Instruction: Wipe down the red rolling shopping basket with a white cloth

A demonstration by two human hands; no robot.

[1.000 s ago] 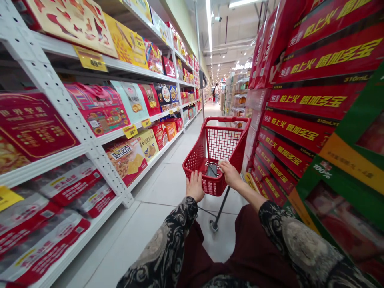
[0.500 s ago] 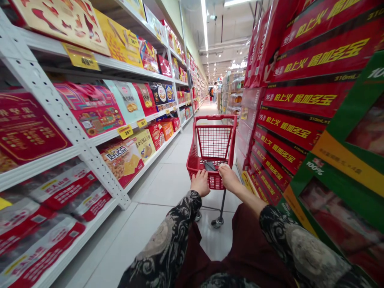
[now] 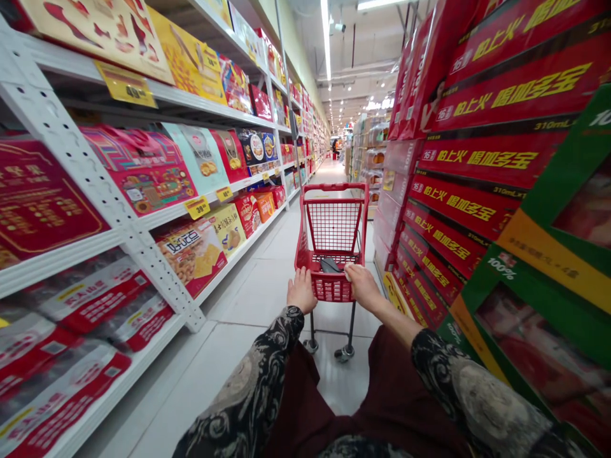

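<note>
A small red plastic shopping cart (image 3: 333, 287) on grey castors stands in front of me. Over the left corner of its near rim curl the fingers of my left hand (image 3: 301, 292). My right hand (image 3: 363, 287) is closed around the rim's right corner. Something small and white shows by the right thumb and fingers, too small to name. In the basket lies a dark flat object (image 3: 330, 264) with a thin black cord. Both forearms wear black-and-grey patterned sleeves.
White shelving (image 3: 157, 289) with boxed snacks and yellow price tags lines the left side. Stacked red drink cartons (image 3: 472, 156) and green boxes (image 3: 529, 280) stand close on the right. A tiled aisle (image 3: 267, 267) runs ahead, with a person (image 3: 335, 149) far down it.
The cart has shifted slightly left and turned a little. My left hand has moved left to the rim's corner; my right hand has moved slightly left with the cart.
</note>
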